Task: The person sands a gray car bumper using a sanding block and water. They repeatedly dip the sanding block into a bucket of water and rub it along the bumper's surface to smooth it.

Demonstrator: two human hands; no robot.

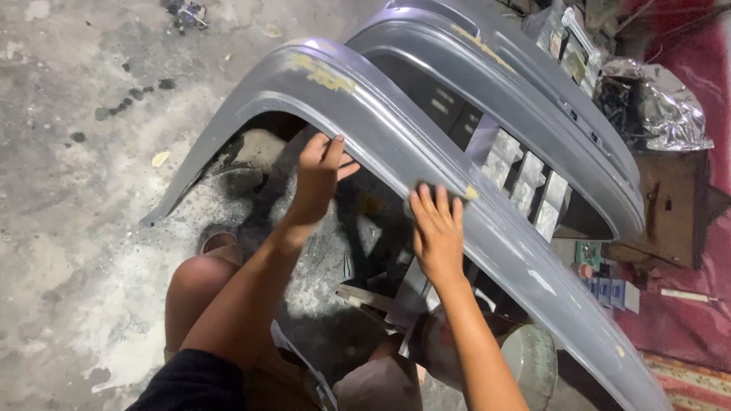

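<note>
On concrete floor (84, 190), grey bumper (396, 129) lies under right hand (436, 232) fingers (430, 204).

Near bumper (396, 129) under my hands: flat blue-grey primer, yellow-tan filler patches on crown, one small yellow spot by my right hand (438, 236), pale scuffs lower down.
Second bumper (533, 99) behind: same blue-grey, thin yellowish streak along top edge.
Floor (84, 190): mottled grey concrete, white dust blotches, dark spots.
Foil sheet (670, 114): shiny silver, crinkled.
Mat (685, 320): deep red; striped red-and-tan border at bottom.
My shorts (282, 380): brown. My sleeve (190, 384): black.
Small boxes (613, 293): blue and white.
</note>
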